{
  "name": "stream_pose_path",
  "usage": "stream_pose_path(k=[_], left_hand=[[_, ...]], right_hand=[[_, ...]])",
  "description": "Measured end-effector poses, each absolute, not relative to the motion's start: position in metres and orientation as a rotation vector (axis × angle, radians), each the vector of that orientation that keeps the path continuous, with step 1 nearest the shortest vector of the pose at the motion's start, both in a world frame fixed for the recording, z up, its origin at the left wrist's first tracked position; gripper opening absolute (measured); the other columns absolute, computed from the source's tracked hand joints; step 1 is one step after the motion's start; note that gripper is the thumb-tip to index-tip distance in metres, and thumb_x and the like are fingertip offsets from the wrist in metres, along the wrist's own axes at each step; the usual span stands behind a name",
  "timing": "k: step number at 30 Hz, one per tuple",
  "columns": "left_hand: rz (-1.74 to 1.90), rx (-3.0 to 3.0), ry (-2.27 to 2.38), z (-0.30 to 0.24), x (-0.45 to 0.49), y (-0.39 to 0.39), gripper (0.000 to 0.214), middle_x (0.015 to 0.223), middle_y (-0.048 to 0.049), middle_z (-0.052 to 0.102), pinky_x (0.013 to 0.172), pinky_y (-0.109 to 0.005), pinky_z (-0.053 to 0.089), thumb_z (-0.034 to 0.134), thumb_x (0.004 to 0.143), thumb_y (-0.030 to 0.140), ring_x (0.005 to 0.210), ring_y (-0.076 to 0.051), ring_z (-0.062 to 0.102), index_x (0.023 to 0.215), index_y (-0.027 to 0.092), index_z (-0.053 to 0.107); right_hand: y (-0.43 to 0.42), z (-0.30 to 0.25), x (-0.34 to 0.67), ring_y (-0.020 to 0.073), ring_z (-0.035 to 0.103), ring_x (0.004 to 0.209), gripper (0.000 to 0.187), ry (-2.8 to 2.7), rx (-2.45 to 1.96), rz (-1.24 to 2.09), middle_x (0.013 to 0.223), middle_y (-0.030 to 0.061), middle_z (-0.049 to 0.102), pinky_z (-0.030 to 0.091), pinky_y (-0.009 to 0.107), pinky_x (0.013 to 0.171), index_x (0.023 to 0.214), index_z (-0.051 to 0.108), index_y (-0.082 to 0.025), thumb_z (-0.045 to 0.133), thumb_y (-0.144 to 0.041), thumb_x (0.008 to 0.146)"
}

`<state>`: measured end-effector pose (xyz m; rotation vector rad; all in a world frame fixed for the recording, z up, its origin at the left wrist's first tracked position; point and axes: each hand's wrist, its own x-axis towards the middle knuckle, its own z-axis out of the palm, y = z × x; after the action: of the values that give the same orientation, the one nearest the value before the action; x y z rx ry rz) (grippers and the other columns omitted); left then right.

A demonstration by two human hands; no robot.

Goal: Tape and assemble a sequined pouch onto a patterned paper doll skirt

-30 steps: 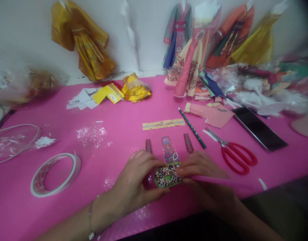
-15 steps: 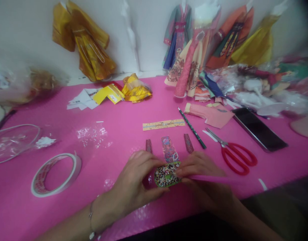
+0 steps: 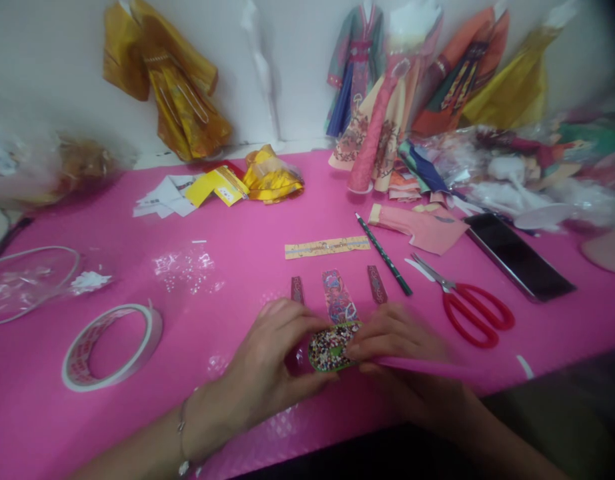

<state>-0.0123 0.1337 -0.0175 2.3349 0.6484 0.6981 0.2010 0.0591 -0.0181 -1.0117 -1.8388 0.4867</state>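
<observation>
My left hand curls round a small green oval container full of tiny multicoloured beads; a bare green patch shows in their middle. My right hand is closed at the container's right end, its fingertips touching the beads. Between its fingers and thumb runs a pink stick-like thing, blurred, its tip hidden. Just beyond my hands lie a patterned cloth strip and two narrow dark red patterned pieces, one on the left and one on the right.
On the pink table lie a tape roll, scattered rhinestones, a beige strip, a dark pencil, red-handled scissors and a phone. Doll dresses stand along the wall; plastic bags crowd the right.
My right fingertips have shifted slightly left over the beads, and the pink stick-like thing has tilted a little. My left hand and the container hold still.
</observation>
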Motion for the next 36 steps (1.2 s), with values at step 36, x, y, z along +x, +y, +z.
stream_pose_path(k=[36], left_hand=[[0.698,2.334,0.647,-0.0195,-0.0126,0.1346,0.044,0.098,-0.0061,0.065,0.081,-0.043,0.049,0.080,0.076,0.027,0.090,-0.023,0.061,0.113,0.021,0.058]], right_hand=[[0.0571,-0.0229,0.2047,0.0187,0.064,0.084,0.017,-1.787,-1.017,0.547,0.091,0.0033,0.073,0.048,0.039,0.076,0.104,0.065,-0.019,0.058,-0.010,0.092]])
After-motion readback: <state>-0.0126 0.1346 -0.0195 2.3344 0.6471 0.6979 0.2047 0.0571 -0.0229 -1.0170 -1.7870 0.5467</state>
